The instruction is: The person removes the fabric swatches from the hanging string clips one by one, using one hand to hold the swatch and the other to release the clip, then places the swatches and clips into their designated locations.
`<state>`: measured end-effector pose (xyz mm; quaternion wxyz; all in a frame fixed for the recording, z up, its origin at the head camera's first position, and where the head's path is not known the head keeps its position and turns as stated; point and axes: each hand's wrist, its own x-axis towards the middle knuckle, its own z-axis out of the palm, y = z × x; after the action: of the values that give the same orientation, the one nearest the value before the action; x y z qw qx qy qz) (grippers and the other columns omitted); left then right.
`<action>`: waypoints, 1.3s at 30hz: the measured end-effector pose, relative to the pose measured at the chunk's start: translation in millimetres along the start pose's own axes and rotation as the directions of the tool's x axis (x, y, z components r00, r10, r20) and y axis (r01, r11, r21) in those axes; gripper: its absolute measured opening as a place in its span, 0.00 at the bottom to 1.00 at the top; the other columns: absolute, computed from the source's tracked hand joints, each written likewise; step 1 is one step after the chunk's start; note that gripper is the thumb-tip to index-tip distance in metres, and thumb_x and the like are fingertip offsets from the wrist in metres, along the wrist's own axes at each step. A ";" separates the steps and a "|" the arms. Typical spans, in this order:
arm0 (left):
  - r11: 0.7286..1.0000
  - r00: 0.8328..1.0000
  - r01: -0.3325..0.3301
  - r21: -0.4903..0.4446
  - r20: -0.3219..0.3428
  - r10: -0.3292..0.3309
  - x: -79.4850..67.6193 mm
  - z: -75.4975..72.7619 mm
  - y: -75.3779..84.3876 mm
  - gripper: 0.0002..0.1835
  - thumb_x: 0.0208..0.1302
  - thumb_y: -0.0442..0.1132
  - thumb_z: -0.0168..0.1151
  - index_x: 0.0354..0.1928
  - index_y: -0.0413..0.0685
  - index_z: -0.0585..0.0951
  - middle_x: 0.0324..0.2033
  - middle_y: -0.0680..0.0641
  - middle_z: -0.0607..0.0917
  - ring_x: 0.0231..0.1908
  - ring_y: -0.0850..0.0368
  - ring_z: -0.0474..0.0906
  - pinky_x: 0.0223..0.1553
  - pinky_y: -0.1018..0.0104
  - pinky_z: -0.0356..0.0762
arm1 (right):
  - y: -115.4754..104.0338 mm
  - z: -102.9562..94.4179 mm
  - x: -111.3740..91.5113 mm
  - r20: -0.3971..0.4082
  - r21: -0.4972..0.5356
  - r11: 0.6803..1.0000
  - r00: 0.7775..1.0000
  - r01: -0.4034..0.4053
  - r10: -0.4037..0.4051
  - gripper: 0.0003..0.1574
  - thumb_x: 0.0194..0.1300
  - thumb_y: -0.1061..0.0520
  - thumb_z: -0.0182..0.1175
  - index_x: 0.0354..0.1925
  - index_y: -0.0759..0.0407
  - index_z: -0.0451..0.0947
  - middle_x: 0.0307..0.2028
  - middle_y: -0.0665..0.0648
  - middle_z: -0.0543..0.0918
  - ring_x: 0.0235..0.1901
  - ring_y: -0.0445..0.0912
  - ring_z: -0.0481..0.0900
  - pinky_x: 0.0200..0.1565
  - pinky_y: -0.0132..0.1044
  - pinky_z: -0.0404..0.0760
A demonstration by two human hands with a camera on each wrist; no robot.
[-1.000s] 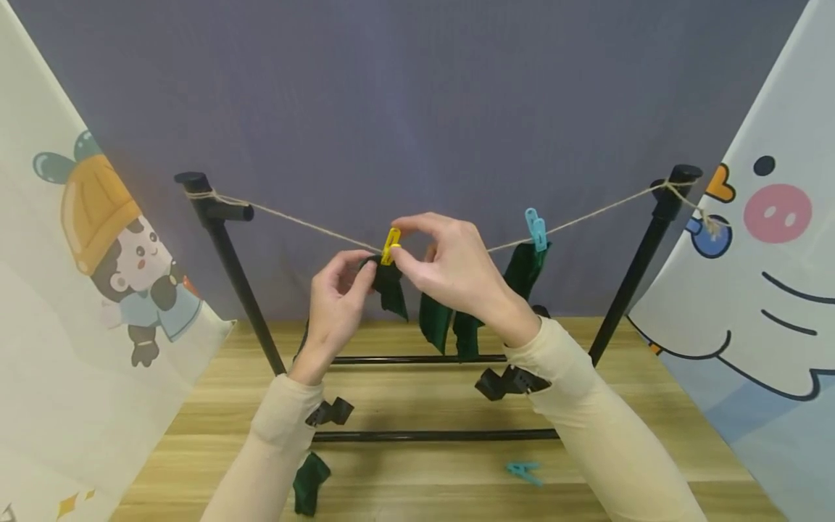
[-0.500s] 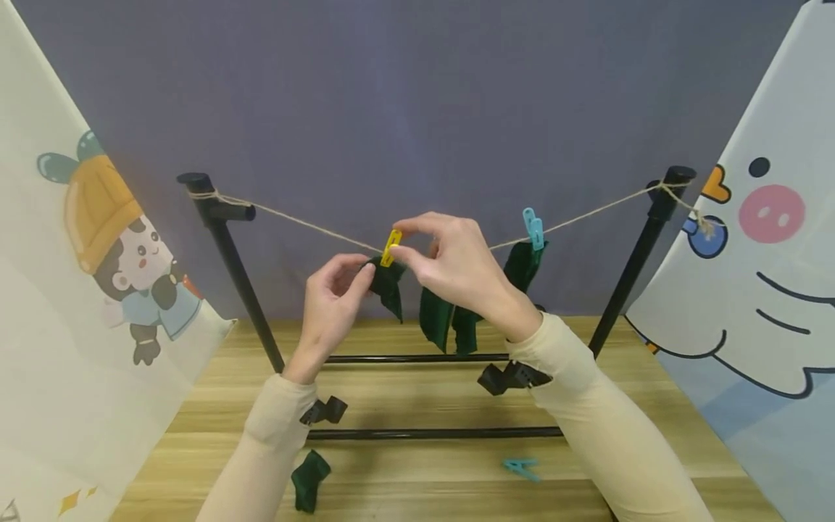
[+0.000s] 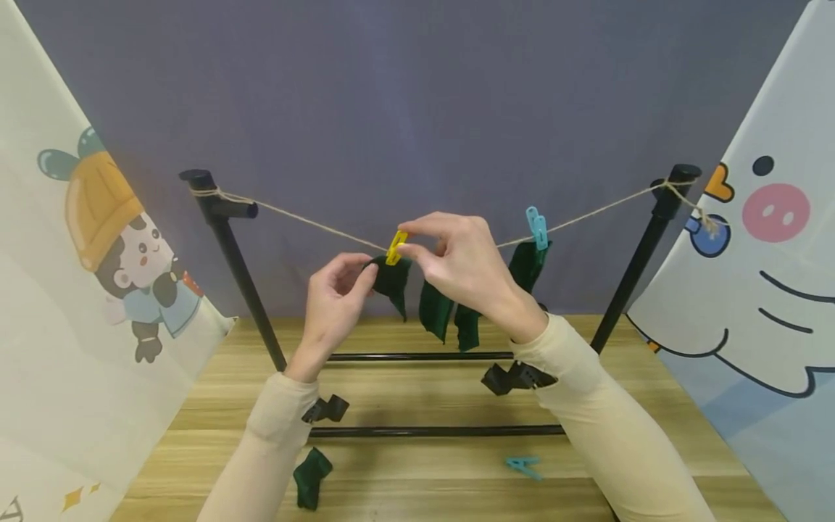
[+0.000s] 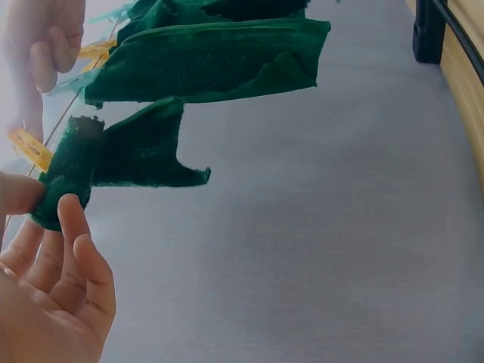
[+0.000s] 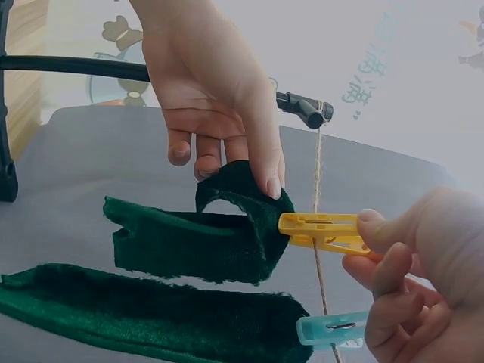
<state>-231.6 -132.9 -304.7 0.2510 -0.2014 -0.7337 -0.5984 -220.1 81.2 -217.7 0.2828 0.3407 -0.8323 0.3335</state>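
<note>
My left hand [image 3: 334,301] pinches the upper edge of a dark green velvety cloth [image 5: 219,242] between thumb and fingers. Just to its right, my right hand [image 3: 466,264] squeezes the handles of a yellow clothespin [image 5: 321,224]. The pin's front end meets the cloth's top edge, and the string [image 3: 313,223] crosses the pin's middle in the right wrist view. Part of the cloth curls over into a loop, its free end hanging down. Beside it hangs another green cloth [image 5: 151,310], with a light blue clothespin [image 5: 329,329] at its top.
Farther right on the string, a blue clothespin [image 3: 538,228] holds green cloth [image 3: 530,264]. Black posts [image 3: 238,272] carry the string, joined to low bars [image 3: 437,432]. A loose green cloth piece [image 3: 312,478] and a blue clothespin [image 3: 522,466] lie on the wooden table [image 3: 404,486].
My right hand and the yellow clothespin have shifted slightly right, the pin leaning a little more. The cloth held by my left hand is spread wider below the pin.
</note>
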 end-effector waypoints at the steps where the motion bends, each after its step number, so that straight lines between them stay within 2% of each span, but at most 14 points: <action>1: 1.000 1.000 0.001 0.005 0.001 -0.001 -0.1 0.1 -0.2 0.10 0.76 0.35 0.65 0.53 0.36 0.85 0.44 0.36 0.89 0.33 0.63 0.86 0.39 0.63 0.87 | 0.2 0.0 -0.2 -0.001 0.002 1.000 1.000 -0.001 0.001 0.16 0.71 0.54 0.72 0.55 0.57 0.90 0.49 0.55 0.92 0.11 0.41 0.66 0.17 0.36 0.65; 9: 1.000 1.000 -0.004 0.007 -0.008 0.004 0.6 -0.1 0.7 0.10 0.76 0.34 0.65 0.52 0.36 0.85 0.42 0.36 0.89 0.32 0.63 0.85 0.39 0.64 0.86 | 1.3 0.4 -0.7 -0.020 0.012 1.000 1.000 0.010 -0.010 0.16 0.71 0.55 0.72 0.55 0.57 0.90 0.50 0.55 0.92 0.11 0.41 0.66 0.16 0.35 0.64; 19: 1.000 1.000 0.000 -0.001 -0.007 0.000 -1.3 -0.8 1.6 0.10 0.76 0.34 0.64 0.52 0.35 0.84 0.42 0.37 0.90 0.35 0.64 0.87 0.39 0.69 0.86 | 1.1 -0.6 -2.1 -0.107 0.031 0.997 0.992 0.064 -0.060 0.14 0.69 0.57 0.74 0.51 0.58 0.92 0.48 0.57 0.93 0.13 0.39 0.68 0.19 0.35 0.67; 25: 1.000 1.000 -0.003 0.013 -0.006 0.003 -2.1 -1.3 1.0 0.10 0.76 0.35 0.65 0.52 0.36 0.85 0.41 0.38 0.90 0.33 0.64 0.86 0.39 0.68 0.86 | 1.5 -1.1 -2.9 -0.148 0.042 0.996 0.987 0.077 -0.070 0.13 0.68 0.58 0.75 0.50 0.59 0.92 0.47 0.57 0.93 0.14 0.39 0.68 0.19 0.34 0.68; 33: 1.000 1.000 0.011 0.011 -0.007 -0.011 -4.2 -3.2 -1.1 0.09 0.76 0.34 0.65 0.51 0.36 0.85 0.42 0.36 0.90 0.33 0.64 0.85 0.39 0.64 0.87 | 3.2 0.7 -2.7 -0.221 0.034 0.996 0.972 0.085 -0.076 0.14 0.68 0.58 0.75 0.51 0.60 0.92 0.47 0.58 0.93 0.14 0.39 0.65 0.19 0.33 0.66; 39: 1.000 1.000 0.011 0.027 -0.002 -0.011 -6.2 -5.2 -2.6 0.10 0.77 0.36 0.64 0.52 0.37 0.85 0.42 0.38 0.90 0.33 0.62 0.86 0.39 0.66 0.86 | 3.1 1.4 -2.9 -0.257 0.030 0.994 0.962 0.102 -0.091 0.14 0.66 0.59 0.76 0.50 0.60 0.92 0.46 0.58 0.93 0.13 0.39 0.66 0.19 0.32 0.66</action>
<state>-227.5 -138.6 -309.7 0.2510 -0.1933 -0.7426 -0.5901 -221.0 82.9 -221.8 0.3960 0.3411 -0.7641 0.3780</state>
